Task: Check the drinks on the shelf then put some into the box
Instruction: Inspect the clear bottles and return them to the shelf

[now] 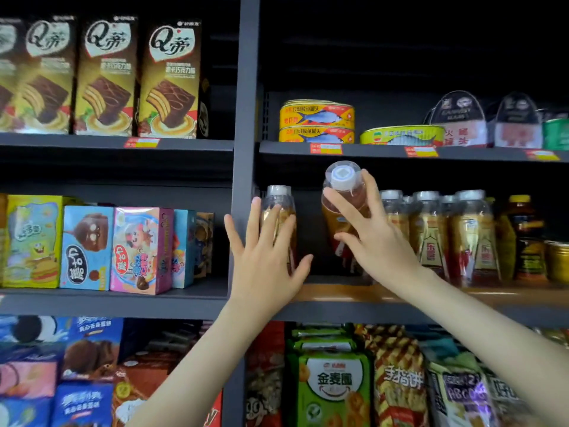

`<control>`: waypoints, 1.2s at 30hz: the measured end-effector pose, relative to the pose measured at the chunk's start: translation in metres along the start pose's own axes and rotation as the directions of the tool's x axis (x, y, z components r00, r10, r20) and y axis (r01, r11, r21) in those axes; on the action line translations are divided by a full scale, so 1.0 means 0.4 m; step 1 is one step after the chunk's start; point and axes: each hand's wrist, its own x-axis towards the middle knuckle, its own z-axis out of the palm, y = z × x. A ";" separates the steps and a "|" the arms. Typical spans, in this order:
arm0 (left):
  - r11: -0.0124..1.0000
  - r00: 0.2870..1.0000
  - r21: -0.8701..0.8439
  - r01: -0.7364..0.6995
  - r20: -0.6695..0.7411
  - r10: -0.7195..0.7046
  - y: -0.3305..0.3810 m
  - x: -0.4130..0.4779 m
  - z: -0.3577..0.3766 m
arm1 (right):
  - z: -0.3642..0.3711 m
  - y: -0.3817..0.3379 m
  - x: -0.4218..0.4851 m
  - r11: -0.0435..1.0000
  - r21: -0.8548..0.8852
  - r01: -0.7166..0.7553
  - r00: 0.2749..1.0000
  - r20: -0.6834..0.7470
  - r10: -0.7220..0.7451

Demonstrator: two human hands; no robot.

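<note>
The right hand (375, 238) grips a tilted drink bottle (341, 186) near the left end of the shelf (338, 292), its cap turned toward the camera. The left hand (264, 257) lies spread, fingers straight, over the front of an upright bottle (280, 195) at the shelf's left edge. 3 more bottles (429, 229) stand in front further right, with others behind. The dark shop shelving carries snack boxes (86, 248) to the left, fish cans (317, 118) above and snack bags (334, 380) below.

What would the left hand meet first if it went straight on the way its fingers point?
The leftmost tea bottle, standing by the shelf post; the left hand is open before it, though contact is unclear.
</note>
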 end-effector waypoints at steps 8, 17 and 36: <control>0.694 0.966 -0.688 0.212 0.255 -0.043 0.265 -0.084 -0.220 | -0.238 -0.141 -0.217 0.932 0.358 0.054 0.998 -0.032 -0.045; 0.101 0.377 -0.363 0.926 0.904 -0.204 0.516 -0.622 -0.444 | -0.332 -0.269 -0.753 0.317 0.614 -0.723 0.687 0.688 0.235; -0.122 -0.456 0.474 0.872 0.878 0.147 0.427 -0.877 -0.634 | -0.271 -0.548 -1.125 0.474 0.468 -0.746 0.567 0.820 0.084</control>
